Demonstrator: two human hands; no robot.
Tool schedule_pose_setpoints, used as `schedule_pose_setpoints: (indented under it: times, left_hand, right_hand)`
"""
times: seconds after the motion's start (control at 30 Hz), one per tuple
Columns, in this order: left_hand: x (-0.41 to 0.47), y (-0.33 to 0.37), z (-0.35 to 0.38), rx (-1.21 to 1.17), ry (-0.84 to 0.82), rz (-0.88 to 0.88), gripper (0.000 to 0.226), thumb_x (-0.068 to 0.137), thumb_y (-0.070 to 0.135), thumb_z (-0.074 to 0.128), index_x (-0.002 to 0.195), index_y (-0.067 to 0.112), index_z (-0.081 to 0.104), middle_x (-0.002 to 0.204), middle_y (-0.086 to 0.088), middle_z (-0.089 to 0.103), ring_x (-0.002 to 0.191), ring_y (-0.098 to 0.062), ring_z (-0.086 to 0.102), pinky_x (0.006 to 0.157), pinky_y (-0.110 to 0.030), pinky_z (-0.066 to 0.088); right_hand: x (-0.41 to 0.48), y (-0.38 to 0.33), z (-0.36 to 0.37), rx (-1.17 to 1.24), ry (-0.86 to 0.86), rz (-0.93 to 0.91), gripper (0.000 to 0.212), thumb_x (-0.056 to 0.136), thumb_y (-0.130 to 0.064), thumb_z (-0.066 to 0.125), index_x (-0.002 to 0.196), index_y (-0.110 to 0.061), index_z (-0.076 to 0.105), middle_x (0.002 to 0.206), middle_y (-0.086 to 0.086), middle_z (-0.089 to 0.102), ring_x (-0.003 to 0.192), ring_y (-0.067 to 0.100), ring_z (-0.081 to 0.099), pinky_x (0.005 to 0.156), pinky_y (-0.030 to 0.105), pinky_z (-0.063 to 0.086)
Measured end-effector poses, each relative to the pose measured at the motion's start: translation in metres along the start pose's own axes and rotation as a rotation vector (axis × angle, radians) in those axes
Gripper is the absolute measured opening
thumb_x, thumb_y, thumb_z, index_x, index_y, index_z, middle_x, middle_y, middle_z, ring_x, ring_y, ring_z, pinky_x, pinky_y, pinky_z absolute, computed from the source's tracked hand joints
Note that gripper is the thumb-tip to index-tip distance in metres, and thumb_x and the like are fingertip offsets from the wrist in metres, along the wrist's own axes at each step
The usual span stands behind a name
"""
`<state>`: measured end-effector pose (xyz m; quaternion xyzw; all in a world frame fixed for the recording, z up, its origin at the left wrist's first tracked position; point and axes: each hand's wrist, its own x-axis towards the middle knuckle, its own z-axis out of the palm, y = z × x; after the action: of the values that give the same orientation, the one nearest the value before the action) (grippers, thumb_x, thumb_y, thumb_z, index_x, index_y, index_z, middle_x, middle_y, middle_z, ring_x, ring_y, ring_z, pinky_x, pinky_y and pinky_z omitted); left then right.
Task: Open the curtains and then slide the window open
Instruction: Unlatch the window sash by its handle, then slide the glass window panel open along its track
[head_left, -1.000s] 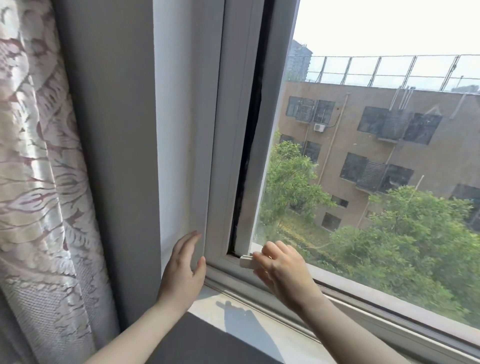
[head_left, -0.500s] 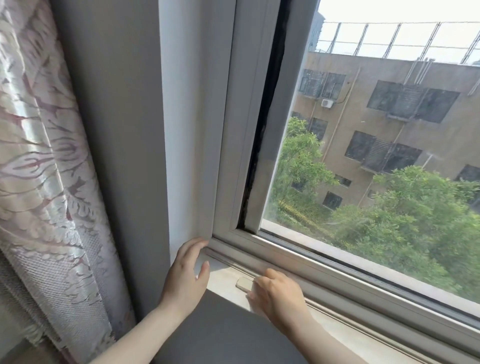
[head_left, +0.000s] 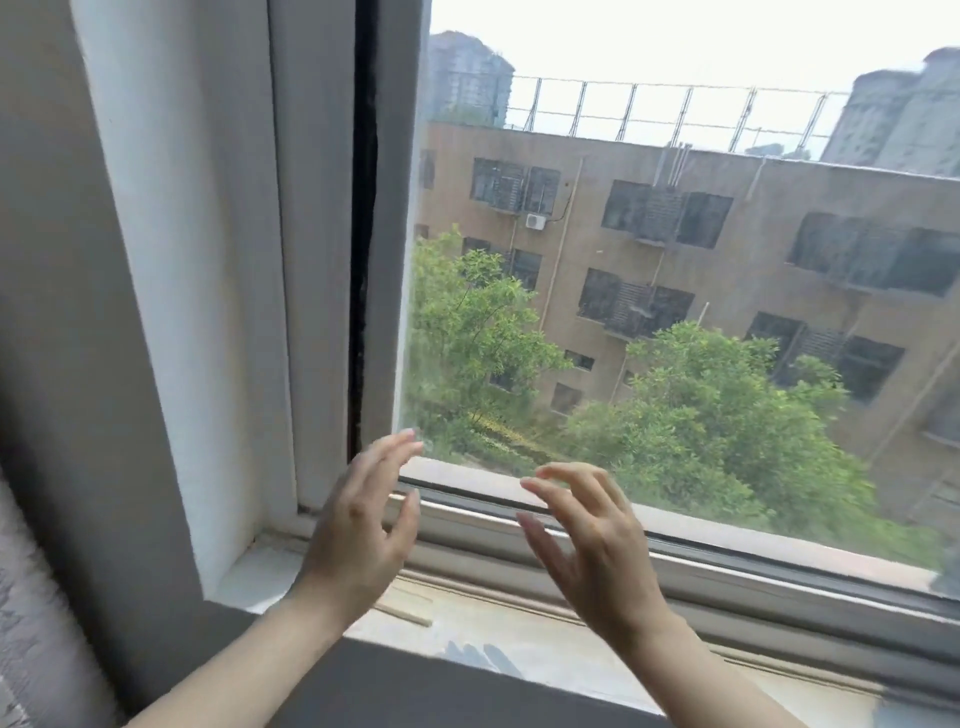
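The white sliding window sash (head_left: 397, 218) stands a narrow dark gap (head_left: 363, 260) away from the fixed frame (head_left: 311, 312) on its left. My left hand (head_left: 363, 519) is raised with fingers spread, its fingertips near the sash's lower left corner. My right hand (head_left: 592, 540) is lifted with fingers apart and slightly curled, in front of the sash's bottom rail (head_left: 675, 545). Neither hand holds anything. The patterned curtain (head_left: 21, 597) shows only as a strip at the far left edge.
A white sill (head_left: 467, 639) runs under the window, with a thin pale strip (head_left: 405, 608) lying on it. A grey wall pier (head_left: 67, 312) and a white reveal (head_left: 182, 260) stand to the left. Trees and a tan building show through the glass.
Both hands have lifted off: the left left the reveal, the right let go of the small white piece by the sill track. They now hover spread before the sash. The view tilted up.
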<state>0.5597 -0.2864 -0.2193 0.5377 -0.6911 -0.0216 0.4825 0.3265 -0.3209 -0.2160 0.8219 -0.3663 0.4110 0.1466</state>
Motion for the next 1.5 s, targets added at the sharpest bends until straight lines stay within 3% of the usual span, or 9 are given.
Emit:
schedule_pose_setpoints:
  times: [0.1, 0.2, 0.27, 0.37, 0.5, 0.63, 0.87, 1.3, 1.5]
  left_hand:
    - [0.039, 0.054, 0.020, -0.023, 0.042, 0.283, 0.044, 0.087, 0.019, 0.050, 0.130, 0.009, 0.051, 0.140, -0.006, 0.046, 0.134, -0.019, 0.039, 0.114, -0.033, 0.030]
    - [0.069, 0.095, 0.042, 0.071, 0.149, 0.482, 0.056, 0.086, 0.023, 0.056, 0.137, 0.006, 0.041, 0.149, -0.017, 0.033, 0.140, -0.035, 0.026, 0.114, -0.054, 0.023]
    - [0.087, 0.107, 0.051, 0.206, 0.202, 0.515, 0.068, 0.087, 0.036, 0.055, 0.143, 0.008, 0.028, 0.155, -0.018, 0.015, 0.143, -0.042, 0.012, 0.113, -0.063, 0.011]
    - [0.112, 0.122, 0.066, 0.347, 0.187, 0.471, 0.085, 0.089, 0.059, 0.041, 0.147, 0.006, 0.011, 0.156, -0.013, -0.007, 0.143, -0.043, -0.003, 0.112, -0.066, -0.003]
    - [0.130, 0.136, 0.095, 0.546, 0.081, 0.452, 0.092, 0.085, 0.074, 0.024, 0.148, 0.007, 0.018, 0.155, -0.020, -0.001, 0.142, -0.047, 0.000, 0.107, -0.072, 0.002]
    - [0.136, 0.132, 0.113, 0.630, 0.197, 0.446, 0.095, 0.081, 0.077, 0.035, 0.146, 0.007, 0.025, 0.154, -0.022, 0.003, 0.140, -0.049, 0.001, 0.107, -0.073, 0.001]
    - [0.142, 0.127, 0.125, 0.616, 0.328, 0.478, 0.099, 0.079, 0.077, 0.038, 0.146, 0.007, 0.017, 0.155, -0.017, -0.008, 0.141, -0.047, -0.006, 0.107, -0.072, -0.003]
    - [0.141, 0.163, 0.159, 0.524, 0.353, 0.490, 0.099, 0.079, 0.078, 0.038, 0.147, 0.013, 0.006, 0.155, -0.007, -0.021, 0.141, -0.044, -0.006, 0.108, -0.070, -0.006]
    - [0.137, 0.191, 0.180, 0.535, 0.326, 0.500, 0.096, 0.081, 0.076, 0.039, 0.146, 0.012, 0.012, 0.153, -0.014, -0.004, 0.139, -0.047, 0.001, 0.108, -0.070, -0.004]
  right_hand:
    - [-0.006, 0.038, -0.061, -0.161, 0.170, 0.096, 0.039, 0.091, -0.034, 0.061, 0.125, -0.014, 0.060, 0.129, 0.010, 0.057, 0.121, 0.030, 0.053, 0.102, 0.047, 0.043]
    - [-0.009, 0.065, -0.106, -0.316, 0.272, 0.190, 0.062, 0.092, -0.040, 0.057, 0.144, -0.016, 0.036, 0.153, 0.015, 0.030, 0.144, 0.035, 0.026, 0.117, 0.057, 0.021]
    - [-0.002, 0.078, -0.123, -0.344, 0.326, 0.315, 0.075, 0.093, -0.049, 0.052, 0.152, -0.017, 0.018, 0.161, 0.018, 0.011, 0.150, 0.037, 0.005, 0.119, 0.059, 0.004]
    - [0.017, 0.104, -0.138, -0.278, 0.482, 0.622, 0.083, 0.092, -0.064, 0.038, 0.155, -0.021, 0.005, 0.164, 0.014, -0.007, 0.150, 0.038, -0.009, 0.115, 0.068, 0.002]
    - [0.037, 0.139, -0.135, -0.172, 0.578, 0.860, 0.089, 0.083, -0.080, 0.009, 0.155, -0.029, -0.004, 0.164, 0.006, -0.017, 0.148, 0.036, -0.018, 0.114, 0.068, -0.003]
    - [0.042, 0.152, -0.122, -0.227, 0.647, 0.864, 0.082, 0.087, -0.076, 0.008, 0.154, -0.030, -0.008, 0.164, 0.006, -0.014, 0.149, 0.034, -0.017, 0.113, 0.067, -0.008]
    - [0.041, 0.174, -0.116, -0.341, 0.783, 0.788, 0.072, 0.094, -0.060, 0.021, 0.155, -0.022, 0.015, 0.164, 0.012, 0.005, 0.151, 0.034, -0.003, 0.115, 0.065, -0.003]
    - [0.021, 0.215, -0.142, -0.374, 0.851, 0.736, 0.069, 0.095, -0.052, 0.025, 0.156, -0.021, 0.013, 0.164, 0.015, 0.005, 0.150, 0.037, -0.002, 0.114, 0.067, -0.001]
    - [0.008, 0.237, -0.163, -0.360, 0.838, 0.751, 0.069, 0.095, -0.053, 0.023, 0.156, -0.023, 0.009, 0.165, 0.011, 0.000, 0.151, 0.033, -0.006, 0.115, 0.065, -0.004]
